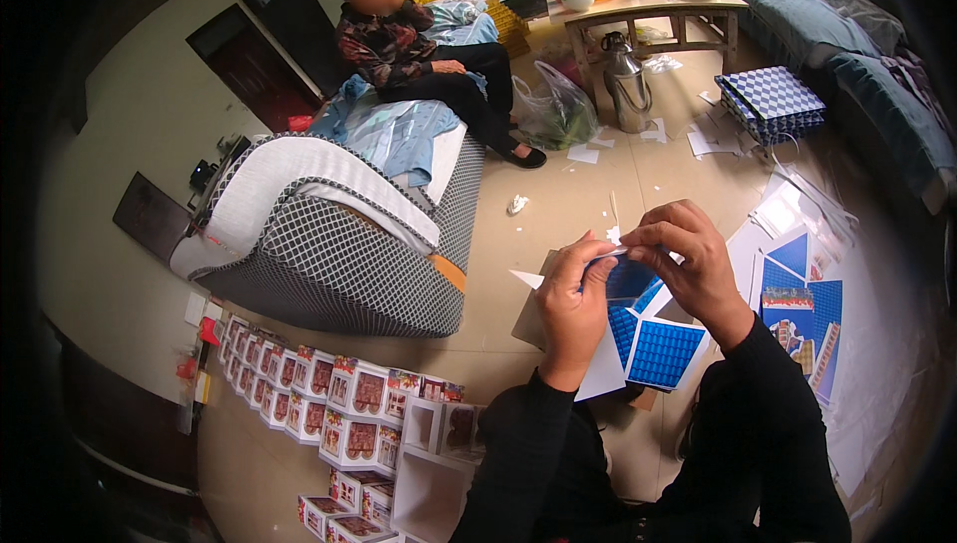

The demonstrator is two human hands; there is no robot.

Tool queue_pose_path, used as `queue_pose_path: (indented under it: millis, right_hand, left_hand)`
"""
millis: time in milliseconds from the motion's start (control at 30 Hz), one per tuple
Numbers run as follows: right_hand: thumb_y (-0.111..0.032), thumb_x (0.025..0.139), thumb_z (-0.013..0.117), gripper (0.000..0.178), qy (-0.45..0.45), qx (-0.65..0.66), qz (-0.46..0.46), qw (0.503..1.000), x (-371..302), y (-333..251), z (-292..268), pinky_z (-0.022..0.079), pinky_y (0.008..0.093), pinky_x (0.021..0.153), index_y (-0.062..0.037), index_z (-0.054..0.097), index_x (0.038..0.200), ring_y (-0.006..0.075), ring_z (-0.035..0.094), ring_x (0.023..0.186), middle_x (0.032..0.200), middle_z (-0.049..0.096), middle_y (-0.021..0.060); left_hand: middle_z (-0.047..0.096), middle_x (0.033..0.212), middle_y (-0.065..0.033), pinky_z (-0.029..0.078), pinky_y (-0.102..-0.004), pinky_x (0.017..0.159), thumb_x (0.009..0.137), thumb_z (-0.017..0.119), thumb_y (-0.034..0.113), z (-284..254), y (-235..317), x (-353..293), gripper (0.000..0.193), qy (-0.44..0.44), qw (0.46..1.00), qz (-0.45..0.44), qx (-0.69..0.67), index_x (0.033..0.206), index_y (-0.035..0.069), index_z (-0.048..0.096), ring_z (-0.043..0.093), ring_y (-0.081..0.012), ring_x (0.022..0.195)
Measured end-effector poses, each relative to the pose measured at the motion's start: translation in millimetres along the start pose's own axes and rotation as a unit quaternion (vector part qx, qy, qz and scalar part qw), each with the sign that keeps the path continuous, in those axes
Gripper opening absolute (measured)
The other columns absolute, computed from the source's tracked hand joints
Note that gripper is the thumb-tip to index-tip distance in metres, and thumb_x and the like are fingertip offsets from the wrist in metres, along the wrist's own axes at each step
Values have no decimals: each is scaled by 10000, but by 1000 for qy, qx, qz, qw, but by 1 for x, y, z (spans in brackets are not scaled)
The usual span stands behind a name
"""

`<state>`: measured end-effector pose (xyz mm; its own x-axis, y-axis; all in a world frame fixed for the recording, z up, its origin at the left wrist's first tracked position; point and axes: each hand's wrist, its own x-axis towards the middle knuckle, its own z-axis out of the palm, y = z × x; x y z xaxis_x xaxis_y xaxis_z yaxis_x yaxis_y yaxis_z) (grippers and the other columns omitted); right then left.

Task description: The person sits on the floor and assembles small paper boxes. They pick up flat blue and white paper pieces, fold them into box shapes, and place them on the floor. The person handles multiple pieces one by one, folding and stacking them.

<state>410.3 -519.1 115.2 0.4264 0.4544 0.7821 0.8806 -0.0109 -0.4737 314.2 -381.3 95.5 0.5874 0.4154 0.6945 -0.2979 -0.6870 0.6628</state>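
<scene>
Both my hands are raised in front of me, fingertips meeting at the top edge of a blue and white printed card piece (626, 282). My left hand (576, 302) pinches that edge between thumb and fingers. From the other side, my right hand (690, 256) does the same, its thumb and fingers pressed together close to the left ones. Below them, a blue tile-patterned card panel (665, 352) with white borders spreads above my lap. Whether it is joined to the held piece I cannot tell.
White-and-red printed house-shaped boxes (361, 383) stand in rows at lower left. Cut blue card sheets (812, 294) lie at right on white sheeting. A person (389, 44) sits on a patterned sofa (369, 254). Beyond are a metal thermos (628, 89), a low table (653, 9) and a blue checkered bag (770, 94).
</scene>
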Motion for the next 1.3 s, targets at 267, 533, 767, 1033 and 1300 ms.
queue_pose_path:
  millis: [267, 533, 767, 1033, 1300]
  right_hand:
    - [-131, 751, 732, 220, 8, -48, -29, 998, 2, 7, -10, 467, 358, 747, -91, 671, 958, 255, 592, 865, 913, 641, 61]
    - [-160, 783, 719, 123, 27, -4, -14, 1000, -8, 19, -6, 460, 355, 693, -74, 641, 823, 255, 572, 815, 817, 580, 57]
    - [-212, 823, 715, 188, 68, 51, 47, 995, -8, 29, -9, 462, 351, 688, -46, 637, 783, 247, 570, 810, 810, 573, 74]
    - [-262, 841, 721, 226, 70, 128, 121, 982, -13, 40, -6, 475, 302, 741, -50, 645, 822, 161, 595, 801, 818, 619, 42]
    - [-329, 928, 634, 251, 165, 377, 292, 863, -23, 82, -17, 462, 267, 845, -79, 665, 940, 79, 579, 832, 856, 631, -13]
  left_hand:
    - [669, 891, -127, 506, -330, 816, 854, 668, 1, 2, -4, -4, 69, 75, 996, -16, -38, 916, 11, 639, 666, -274, 1006]
    - [666, 994, -131, 458, -336, 962, 918, 595, -15, 3, -3, -5, 62, 24, 997, -12, -70, 975, -37, 587, 611, -253, 1105]
    - [692, 911, -124, 422, -363, 1014, 902, 645, 53, -3, -1, 2, 80, 38, 987, -76, -138, 890, -16, 607, 663, -210, 991]
    - [682, 911, -149, 458, -285, 893, 867, 703, 87, -8, -7, 4, 160, 20, 956, -191, -222, 896, -49, 624, 644, -153, 850]
    - [663, 1121, -190, 382, -363, 1026, 1044, 303, 411, -15, -9, 14, 544, -37, 988, -97, -116, 1197, -29, 585, 594, -236, 1114]
